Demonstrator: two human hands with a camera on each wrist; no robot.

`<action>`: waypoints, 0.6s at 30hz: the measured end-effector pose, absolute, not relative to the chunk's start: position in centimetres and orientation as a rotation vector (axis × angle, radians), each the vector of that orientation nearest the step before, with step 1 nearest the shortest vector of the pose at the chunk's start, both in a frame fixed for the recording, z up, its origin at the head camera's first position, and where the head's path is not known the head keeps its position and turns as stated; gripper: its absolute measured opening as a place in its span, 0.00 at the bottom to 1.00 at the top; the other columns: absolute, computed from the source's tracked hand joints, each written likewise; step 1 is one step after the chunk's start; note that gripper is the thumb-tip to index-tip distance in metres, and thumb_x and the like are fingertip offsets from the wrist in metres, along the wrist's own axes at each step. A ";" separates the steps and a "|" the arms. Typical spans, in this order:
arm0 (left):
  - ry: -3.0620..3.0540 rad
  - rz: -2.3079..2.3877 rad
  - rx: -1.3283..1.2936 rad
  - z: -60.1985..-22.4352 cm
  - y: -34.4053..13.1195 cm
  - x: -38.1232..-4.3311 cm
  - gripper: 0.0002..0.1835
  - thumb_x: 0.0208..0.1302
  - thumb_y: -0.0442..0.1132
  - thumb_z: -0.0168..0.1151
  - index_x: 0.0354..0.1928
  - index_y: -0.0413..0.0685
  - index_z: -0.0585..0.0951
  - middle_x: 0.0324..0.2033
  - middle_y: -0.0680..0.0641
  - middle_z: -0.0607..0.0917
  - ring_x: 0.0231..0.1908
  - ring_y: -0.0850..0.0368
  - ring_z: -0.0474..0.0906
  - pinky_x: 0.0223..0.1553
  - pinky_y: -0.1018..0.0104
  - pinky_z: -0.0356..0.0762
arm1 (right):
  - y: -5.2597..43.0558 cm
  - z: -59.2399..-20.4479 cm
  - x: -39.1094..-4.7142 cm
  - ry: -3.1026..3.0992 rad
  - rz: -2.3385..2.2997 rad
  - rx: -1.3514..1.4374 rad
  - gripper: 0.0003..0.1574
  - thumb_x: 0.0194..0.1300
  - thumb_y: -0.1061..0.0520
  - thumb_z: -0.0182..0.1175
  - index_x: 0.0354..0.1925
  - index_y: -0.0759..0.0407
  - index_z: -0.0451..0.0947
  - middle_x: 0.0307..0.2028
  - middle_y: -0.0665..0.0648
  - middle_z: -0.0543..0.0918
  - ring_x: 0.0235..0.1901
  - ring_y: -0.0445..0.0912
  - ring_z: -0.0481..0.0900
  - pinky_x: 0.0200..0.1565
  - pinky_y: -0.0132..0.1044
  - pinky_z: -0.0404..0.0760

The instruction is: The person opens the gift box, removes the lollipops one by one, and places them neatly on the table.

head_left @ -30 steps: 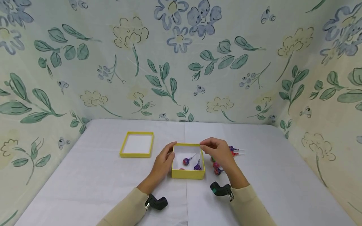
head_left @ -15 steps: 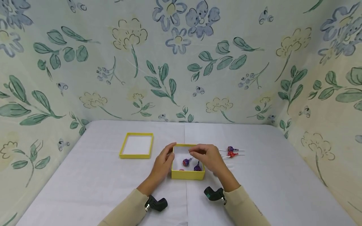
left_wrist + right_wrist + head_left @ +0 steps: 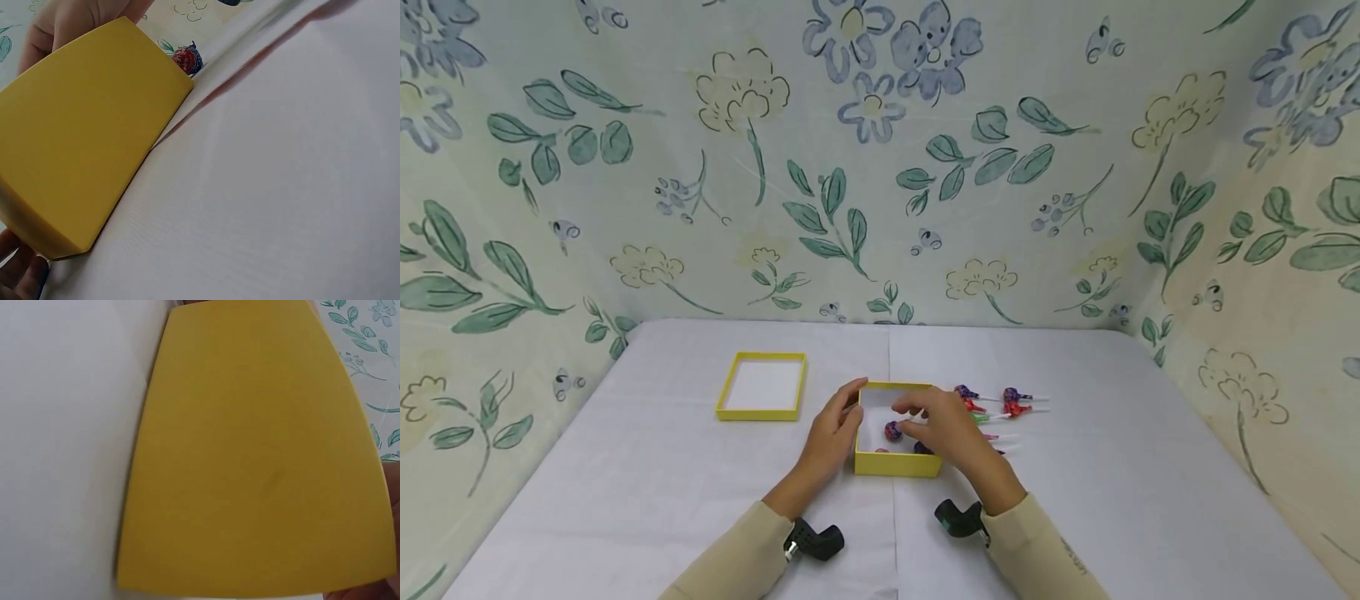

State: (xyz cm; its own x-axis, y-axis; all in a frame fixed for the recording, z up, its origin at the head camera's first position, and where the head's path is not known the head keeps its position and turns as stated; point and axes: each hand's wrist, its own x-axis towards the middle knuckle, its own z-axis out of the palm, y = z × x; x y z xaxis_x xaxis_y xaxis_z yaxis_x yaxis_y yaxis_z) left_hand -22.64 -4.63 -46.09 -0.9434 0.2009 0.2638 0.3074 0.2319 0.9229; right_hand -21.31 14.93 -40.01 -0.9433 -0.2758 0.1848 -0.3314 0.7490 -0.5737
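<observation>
A small yellow box (image 3: 897, 465) with a white inside stands open-topped on the table. My left hand (image 3: 829, 432) holds its left side, fingers at the far left corner; those fingertips (image 3: 25, 272) also show in the left wrist view. My right hand (image 3: 951, 429) reaches over the right wall into the box, thumb and forefinger apart beside a purple-wrapped lollipop (image 3: 892, 431). The hand covers that lollipop's stick. Another purple lollipop (image 3: 922, 448) lies partly hidden under the hand, and a pinkish one (image 3: 882, 451) barely shows behind the front wall.
A shallow yellow-rimmed lid (image 3: 758, 414) lies inside-up, left of the box. Right of the box lie several lollipops, among them a red one (image 3: 1017, 408) and a purple one (image 3: 1012, 394); my right hand partly hides others. A floral cloth (image 3: 880, 167) hangs behind the white table.
My right hand has moved left and down from the box's far right corner into the box, uncovering more lollipops on the right. My left hand and the box have stayed put.
</observation>
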 end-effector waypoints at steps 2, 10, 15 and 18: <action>-2.388 -1.841 -0.502 -46.0 -4.6 -22.6 0.23 0.75 0.40 0.47 0.68 0.64 0.66 0.67 0.50 0.68 0.65 0.51 0.67 0.64 0.54 0.67 | 14.8 -39.9 -21.3 -2.873 0.913 0.483 0.13 0.55 0.58 0.72 0.42 0.53 0.87 0.38 0.49 0.86 0.40 0.44 0.78 0.45 0.40 0.82; -2.419 -1.840 -0.520 -42.4 -4.7 -20.4 0.23 0.74 0.35 0.45 0.69 0.53 0.66 0.67 0.43 0.68 0.65 0.46 0.66 0.64 0.54 0.68 | 14.5 -39.9 -21.4 -2.944 0.845 0.455 0.14 0.54 0.58 0.72 0.42 0.52 0.87 0.38 0.48 0.84 0.42 0.46 0.77 0.46 0.41 0.82; -2.400 -1.848 -0.517 -42.4 -4.7 -20.4 0.23 0.74 0.35 0.46 0.68 0.52 0.67 0.66 0.42 0.69 0.64 0.44 0.67 0.63 0.52 0.68 | 14.2 -39.8 -21.3 -2.984 0.778 0.458 0.15 0.54 0.59 0.72 0.42 0.53 0.87 0.38 0.50 0.83 0.42 0.46 0.75 0.45 0.39 0.82; -2.387 -1.860 -0.512 -42.5 -4.6 -20.4 0.22 0.73 0.34 0.46 0.68 0.52 0.68 0.65 0.42 0.70 0.64 0.42 0.67 0.63 0.51 0.69 | 13.9 -39.8 -21.2 -3.003 0.721 0.454 0.15 0.54 0.59 0.72 0.43 0.54 0.87 0.39 0.51 0.83 0.42 0.45 0.74 0.46 0.39 0.81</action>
